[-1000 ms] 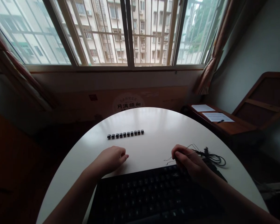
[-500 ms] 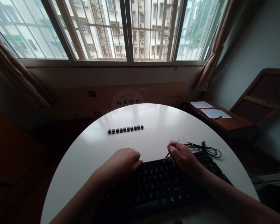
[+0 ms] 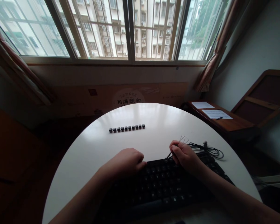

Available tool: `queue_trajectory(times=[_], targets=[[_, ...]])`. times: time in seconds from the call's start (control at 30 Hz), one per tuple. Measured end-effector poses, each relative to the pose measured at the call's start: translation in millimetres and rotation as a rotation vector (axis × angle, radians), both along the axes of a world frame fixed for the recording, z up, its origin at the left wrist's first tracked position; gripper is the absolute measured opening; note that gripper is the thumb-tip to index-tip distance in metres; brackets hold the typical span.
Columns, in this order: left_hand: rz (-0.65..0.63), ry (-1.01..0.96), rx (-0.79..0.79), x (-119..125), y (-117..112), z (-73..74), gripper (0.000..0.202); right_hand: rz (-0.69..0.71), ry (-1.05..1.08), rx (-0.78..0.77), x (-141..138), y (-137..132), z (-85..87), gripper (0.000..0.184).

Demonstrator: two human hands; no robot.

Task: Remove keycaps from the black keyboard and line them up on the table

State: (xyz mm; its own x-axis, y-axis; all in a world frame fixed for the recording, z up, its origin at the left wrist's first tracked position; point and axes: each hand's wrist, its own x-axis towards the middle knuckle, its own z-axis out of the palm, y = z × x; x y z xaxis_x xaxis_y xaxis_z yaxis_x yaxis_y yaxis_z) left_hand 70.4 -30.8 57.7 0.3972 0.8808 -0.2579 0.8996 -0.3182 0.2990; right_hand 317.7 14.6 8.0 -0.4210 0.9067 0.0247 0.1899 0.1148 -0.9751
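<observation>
A black computer keyboard (image 3: 158,179) lies at the near side of the round white table (image 3: 84,146). Over its far left corner my left hand (image 3: 130,160) is closed, fingers curled down and thumb along the edge, gripping the keyboard. Above the far edge, further right, my right hand (image 3: 183,155) is wrapped around a wire keycap puller. Thin wire loops (image 3: 184,139) stick up past its fingers; the handle is mostly hidden in the fist. Beyond both hands, several black keycaps (image 3: 129,128) stand in a neat row.
The keyboard's coiled black cable (image 3: 211,150) lies on the table right of my right hand. A low wooden table (image 3: 238,123) at the right carries papers (image 3: 217,114) and a pen (image 3: 219,118). Past the round table stand a printed box panel (image 3: 151,93) and a barred window (image 3: 130,31).
The whole view shifts slightly, so hands and keycaps sit a little further right. The wire loops have turned a little in my right hand. Both hands keep their grip.
</observation>
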Motion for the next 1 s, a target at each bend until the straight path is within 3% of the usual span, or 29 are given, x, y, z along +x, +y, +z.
queue_trajectory(times=[0.3, 0.53, 0.83, 1.0], targets=[[0.023, -0.03, -0.036, -1.7, 2.5, -3.4, 0.044, 0.077, -0.059, 0.007, 3.1, -3.6, 3.4, 0.015], [0.019, -0.037, -0.045, -3.1, 3.8, -5.1, 0.044, -0.046, 0.057, -0.037, 1.0, -4.2, 4.1, 0.017], [0.029, -0.033, -0.042, -3.3, 4.5, -7.0, 0.045, -0.002, 0.002, -0.046, 0.8, 3.8, -2.1, 0.014], [0.029, -0.042, -0.048, -3.5, 5.2, -7.2, 0.045, 0.036, -0.133, 0.068, 0.8, -2.8, 1.4, 0.016]])
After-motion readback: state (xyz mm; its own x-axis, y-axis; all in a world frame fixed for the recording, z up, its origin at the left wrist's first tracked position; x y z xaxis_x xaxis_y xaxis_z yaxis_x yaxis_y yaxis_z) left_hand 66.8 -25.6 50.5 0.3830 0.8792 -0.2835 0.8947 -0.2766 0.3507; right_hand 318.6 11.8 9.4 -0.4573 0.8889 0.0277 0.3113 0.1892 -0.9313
